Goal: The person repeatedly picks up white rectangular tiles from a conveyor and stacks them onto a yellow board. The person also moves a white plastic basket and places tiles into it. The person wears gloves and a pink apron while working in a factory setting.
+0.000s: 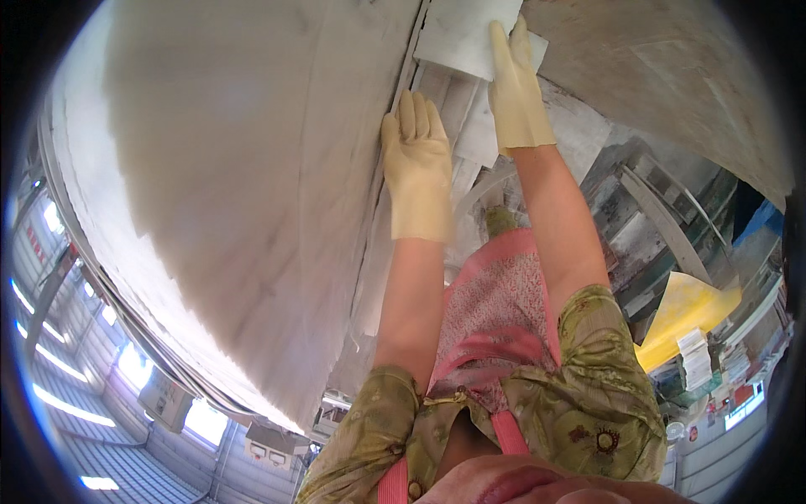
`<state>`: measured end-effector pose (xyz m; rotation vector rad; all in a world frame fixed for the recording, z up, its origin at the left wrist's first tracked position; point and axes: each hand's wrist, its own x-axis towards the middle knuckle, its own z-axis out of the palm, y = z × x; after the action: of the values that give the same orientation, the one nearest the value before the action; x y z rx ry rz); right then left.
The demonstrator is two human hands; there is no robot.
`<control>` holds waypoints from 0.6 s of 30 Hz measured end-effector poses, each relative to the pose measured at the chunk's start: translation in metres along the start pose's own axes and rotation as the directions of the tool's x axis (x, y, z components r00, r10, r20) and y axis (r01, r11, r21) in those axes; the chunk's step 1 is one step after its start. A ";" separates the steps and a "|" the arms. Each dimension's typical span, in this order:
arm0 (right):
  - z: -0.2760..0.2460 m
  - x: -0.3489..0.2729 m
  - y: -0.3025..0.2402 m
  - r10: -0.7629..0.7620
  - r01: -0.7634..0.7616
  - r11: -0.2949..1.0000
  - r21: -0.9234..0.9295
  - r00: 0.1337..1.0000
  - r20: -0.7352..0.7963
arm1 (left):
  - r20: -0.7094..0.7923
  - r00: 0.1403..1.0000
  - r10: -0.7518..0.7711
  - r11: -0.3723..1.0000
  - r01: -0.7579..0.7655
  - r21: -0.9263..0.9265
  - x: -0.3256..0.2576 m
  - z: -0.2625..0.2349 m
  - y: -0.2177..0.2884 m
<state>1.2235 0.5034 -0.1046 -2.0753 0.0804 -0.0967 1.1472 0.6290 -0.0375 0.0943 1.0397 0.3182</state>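
Head camera shows me two hands in cream gloves. On the left hand (417, 160), the fingers are stretched nearly straight and lie close together, the palm faces me with nothing visible in it, and the thumb lies along the edge of a large pale slab (243, 143). Whether that thumb presses on the slab, I cannot tell. Higher up, I see the right hand (516, 88) with its digits extended and slightly parted over a white sheet (457, 34); I can't make out whether they grip it or only rest there.

That sheet sits at the top of my view, just beside the slab's edge, flat-faced and straight-edged, cut off by the frame. The slab fills the left side, greyish and faintly streaked, with a whiter, ragged-edged border.
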 end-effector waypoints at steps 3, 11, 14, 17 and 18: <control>-0.002 0.003 -0.003 -0.124 0.123 0.992 0.027 0.991 0.048 | -0.002 1.000 0.014 1.000 -0.014 0.014 0.002 -0.001 0.000; 0.007 0.003 -0.008 0.015 -0.015 0.998 0.060 1.000 -0.013 | 0.025 0.999 -0.021 0.997 0.023 -0.072 0.019 -0.012 -0.005; -0.002 -0.004 -0.006 -0.200 0.203 0.977 -0.070 0.979 0.038 | 0.055 0.998 -0.027 0.999 0.028 -0.031 0.021 -0.017 -0.001; -0.015 0.001 -0.007 -0.261 0.290 0.943 -0.162 0.949 0.174 | 0.045 0.999 -0.011 1.000 0.010 0.018 0.022 -0.020 0.000; -0.018 0.004 -0.008 -0.277 0.327 0.923 -0.203 0.931 0.238 | 0.028 1.000 -0.002 1.000 0.002 0.016 0.021 -0.019 -0.001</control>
<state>1.2261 0.4909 -0.0885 -2.3145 -0.3773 -0.0633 1.1407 0.6335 -0.0649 0.1121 1.0145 0.3062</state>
